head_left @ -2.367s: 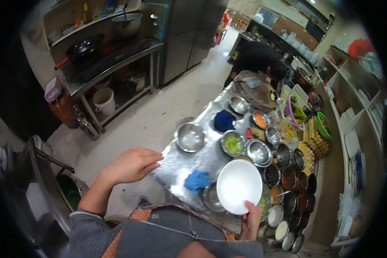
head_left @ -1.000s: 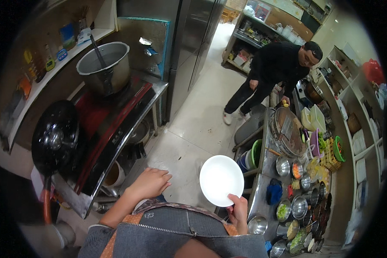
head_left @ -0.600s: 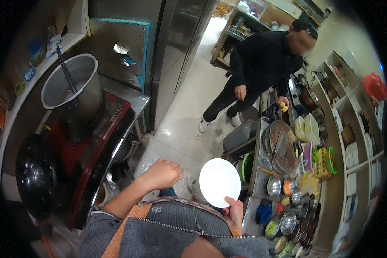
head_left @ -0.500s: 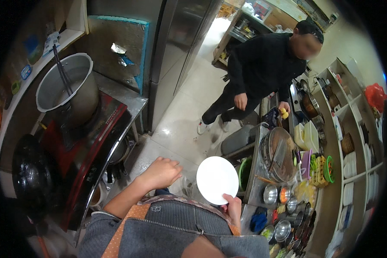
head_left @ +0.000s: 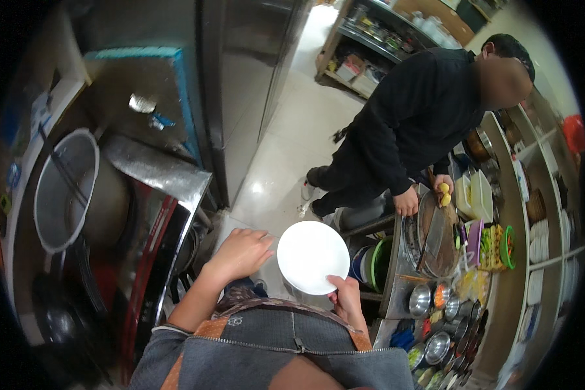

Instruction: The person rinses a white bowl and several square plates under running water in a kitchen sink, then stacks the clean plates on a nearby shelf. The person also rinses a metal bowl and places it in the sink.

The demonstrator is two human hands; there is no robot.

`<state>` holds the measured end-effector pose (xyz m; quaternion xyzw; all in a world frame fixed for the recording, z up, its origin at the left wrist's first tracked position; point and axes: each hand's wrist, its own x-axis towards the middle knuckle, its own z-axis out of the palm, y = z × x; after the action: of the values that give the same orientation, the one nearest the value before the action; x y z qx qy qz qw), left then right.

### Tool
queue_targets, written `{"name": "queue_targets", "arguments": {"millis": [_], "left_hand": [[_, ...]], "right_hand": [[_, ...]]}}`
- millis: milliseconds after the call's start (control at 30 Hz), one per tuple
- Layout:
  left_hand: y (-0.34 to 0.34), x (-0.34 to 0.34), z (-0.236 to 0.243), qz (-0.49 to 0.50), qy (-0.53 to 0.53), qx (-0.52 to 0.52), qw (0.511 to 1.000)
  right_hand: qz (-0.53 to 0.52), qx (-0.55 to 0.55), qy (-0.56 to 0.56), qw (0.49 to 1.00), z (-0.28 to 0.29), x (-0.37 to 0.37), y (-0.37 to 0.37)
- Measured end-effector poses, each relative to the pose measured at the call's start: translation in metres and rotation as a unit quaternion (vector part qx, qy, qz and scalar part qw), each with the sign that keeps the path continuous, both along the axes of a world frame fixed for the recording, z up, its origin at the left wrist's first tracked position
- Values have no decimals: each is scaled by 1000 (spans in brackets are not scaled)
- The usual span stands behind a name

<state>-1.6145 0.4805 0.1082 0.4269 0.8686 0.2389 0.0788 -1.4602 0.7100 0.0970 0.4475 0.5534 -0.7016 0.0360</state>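
Observation:
A round white plate (head_left: 312, 255) is in front of my body, tipped so that its face shows. My right hand (head_left: 348, 298) grips its near right rim, the thumb lying on top. To the left of the plate, my left hand (head_left: 242, 255) is held in the air with its back up and its fingers loosely stretched. Nothing shows in it, and a small gap parts its fingertips from the plate.
On the left stand a big pot (head_left: 64, 195) and a black wok (head_left: 65, 325). At right, a person in black (head_left: 409, 110) holds something yellow (head_left: 444, 194) by a round chopping board (head_left: 409, 227) with a cleaver (head_left: 433, 234). Metal bowls (head_left: 420, 300) line the counter.
The plate in my right hand has shifted a little left and up. My left hand has risen slightly, with its fingers straighter. The other person has come nearer, both hands now at the chopping board.

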Motion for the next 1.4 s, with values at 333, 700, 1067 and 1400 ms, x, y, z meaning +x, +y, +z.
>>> {"name": "queue_targets", "arguments": {"millis": [333,700,1067,1400], "left_hand": [[77,-50,41,-173,22,25,984],[146,26,60,-281,98,104,949],[171,147,59,-429,82,11,899],[164,190,61,-386,66,-105,914]], "right_hand": [[-187,42,17,981,13,72,-15],[-393,98,7,914,-30,242,-55],[-519,16,61,853,-50,349,-92],[-475,-20,92,875,-76,358,-83]]}}
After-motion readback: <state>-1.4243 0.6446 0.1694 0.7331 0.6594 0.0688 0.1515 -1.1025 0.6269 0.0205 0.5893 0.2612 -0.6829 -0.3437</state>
